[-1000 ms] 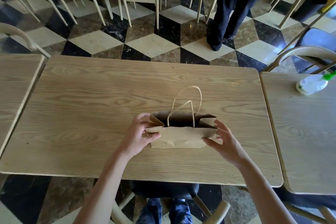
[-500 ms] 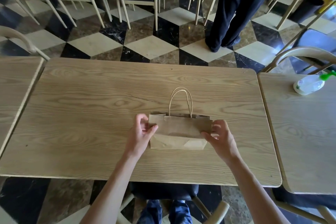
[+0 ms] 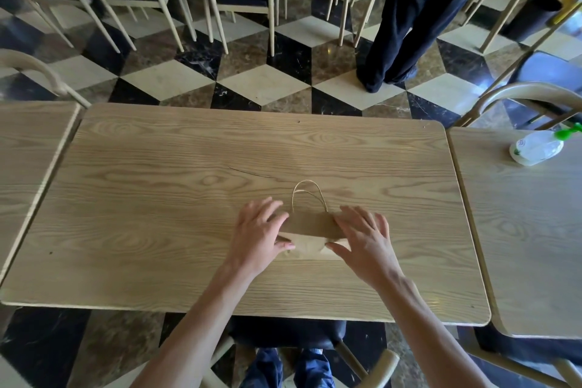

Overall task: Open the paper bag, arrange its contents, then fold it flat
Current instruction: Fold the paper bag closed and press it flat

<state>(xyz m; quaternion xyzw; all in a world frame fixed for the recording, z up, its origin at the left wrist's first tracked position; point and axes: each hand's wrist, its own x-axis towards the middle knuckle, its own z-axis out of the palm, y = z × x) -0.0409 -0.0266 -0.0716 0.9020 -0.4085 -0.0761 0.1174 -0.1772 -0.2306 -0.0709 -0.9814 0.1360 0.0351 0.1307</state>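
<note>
Brown paper bag [image 3: 310, 227] lies flat under two spread hands, left hand [image 3: 258, 235] and right hand [image 3: 365, 238]

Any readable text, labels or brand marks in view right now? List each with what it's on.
None can be read.
Clear plastic spray bottle with a green trigger, lying on the right-hand table: it carries a label with green marks, too small and blurred to read.
Flattened brown paper bag under the left hand and right hand: no print visible.

Paper bag [image 3: 310, 224] ends hidden under both hands [image 3: 256, 235].
</note>
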